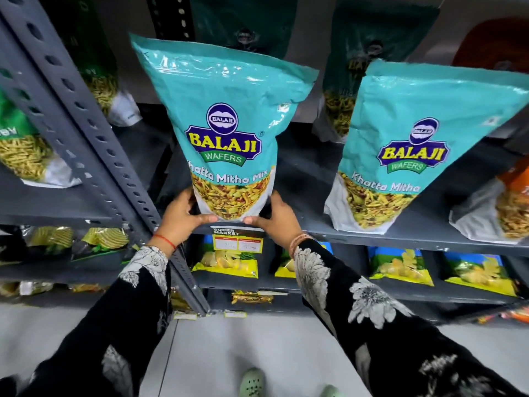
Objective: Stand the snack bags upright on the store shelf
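A teal Balaji Khatta Mitha Mix bag (226,121) stands upright at the front of the grey store shelf (372,234). My left hand (183,214) grips its bottom left corner and my right hand (279,217) grips its bottom right corner, thumbs pressed on the lower seam. A second identical teal bag (412,144) stands to the right on the same shelf, leaning slightly left, untouched.
Dark green bags (343,81) stand behind at the shelf's back. An orange bag (503,202) sits at far right, green bags (25,150) beyond the slotted grey upright (94,133). Yellow chip bags (400,266) fill the lower shelf. A price tag (237,242) hangs on the shelf edge.
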